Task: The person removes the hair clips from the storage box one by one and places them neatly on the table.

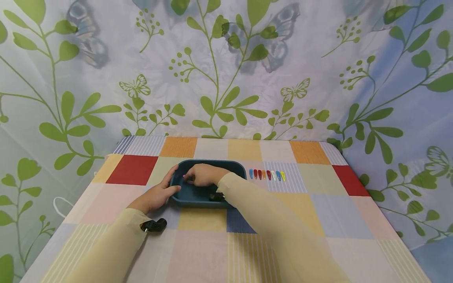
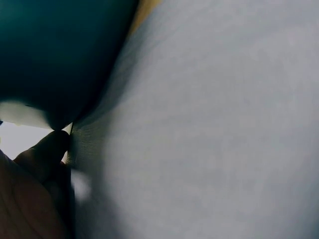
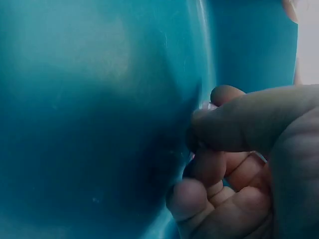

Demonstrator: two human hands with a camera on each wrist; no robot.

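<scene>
A dark blue-green plastic tray (image 1: pixel 201 204) sits on the table. At its left side my left hand (image 1: pixel 158 195) grips it, fingers along the outer wall and thumb at the rim. My right hand (image 1: pixel 204 175) reaches into the tray near its left end. Between thumb and fingertips it pinches a small pink hair clip (image 1: pixel 184 176), mostly covered by the fingers. In the right wrist view, only a pale pink bit of the clip (image 3: pixel 209 105) shows, close to the tray's inner wall (image 3: pixel 244 55). The left wrist view is dark and blurred around the hand.
Right of the tray lies a row of several snap hair clips (image 1: pixel 264 174) in blue, red, orange, white and yellow. A patchwork cloth (image 1: pixel 198 255) covers the table. Behind it hangs a leaf-patterned curtain (image 1: pixel 159 102). A white cable (image 1: pixel 58 208) loops beyond the left edge.
</scene>
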